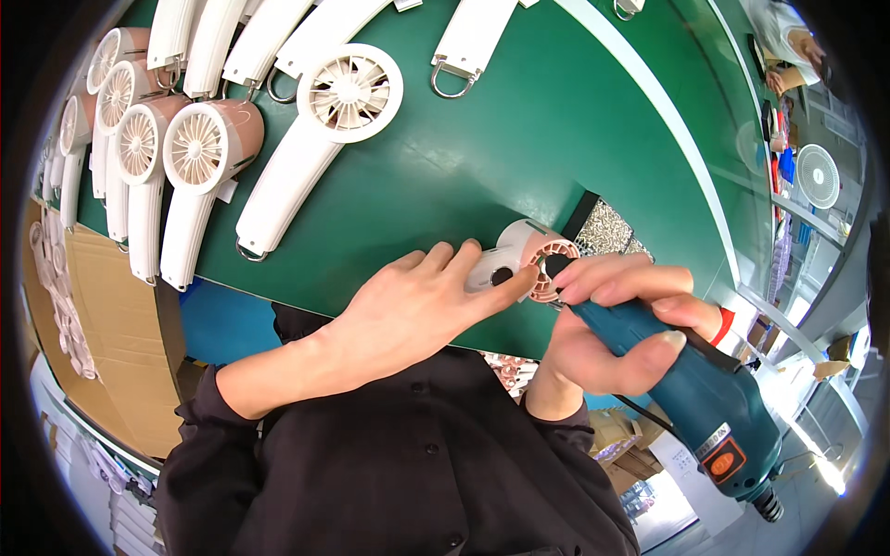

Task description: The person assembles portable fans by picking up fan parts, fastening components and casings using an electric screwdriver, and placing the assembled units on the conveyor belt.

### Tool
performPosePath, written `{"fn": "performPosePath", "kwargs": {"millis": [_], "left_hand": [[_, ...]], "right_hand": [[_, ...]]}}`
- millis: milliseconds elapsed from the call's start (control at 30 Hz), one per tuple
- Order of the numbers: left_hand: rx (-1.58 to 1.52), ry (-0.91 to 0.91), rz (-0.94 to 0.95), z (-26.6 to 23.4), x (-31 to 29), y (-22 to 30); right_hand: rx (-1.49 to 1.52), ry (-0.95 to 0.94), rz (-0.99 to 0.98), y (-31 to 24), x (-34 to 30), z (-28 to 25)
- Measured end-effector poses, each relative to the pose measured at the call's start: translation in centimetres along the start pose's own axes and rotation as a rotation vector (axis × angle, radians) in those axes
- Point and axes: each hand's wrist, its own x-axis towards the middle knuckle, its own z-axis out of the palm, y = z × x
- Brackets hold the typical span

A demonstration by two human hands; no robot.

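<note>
Teal screwdriver (pixel 718 398) tight in right hand (pixel 598 364), fan (pixel 530 245) between hands, firm in left hand (pixel 408 301)

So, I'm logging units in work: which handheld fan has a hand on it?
The fan at the front end of the driver, with the left hand on it. The other fans on the table lie farther away, with no hand on them.

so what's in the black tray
Small shiny metal pieces, probably screws. The held fan and right hand cover the tray's near end; what lies there, or beneath the top layer, can't be seen.
</note>
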Motion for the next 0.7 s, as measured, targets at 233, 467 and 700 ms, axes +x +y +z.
{"fn": "performPosePath", "kwargs": {"millis": [233,467,700], "left_hand": [[0.023,0.025,0.037,0.2,0.0,-0.3],[0.014,0.027,0.011,0.3,0.1,-0.1],[-0.032,-0.020,-0.033,-0.2,0.6,0.5]], "right_hand": [[0.006,-0.016,0.002,0.2,0.0,-0.4],[-0.110,-0.065,0.007,0.1,0.3,-0.6],[-0.005,0.362,-0.203,-3.9,0.7,-3.8]]}}
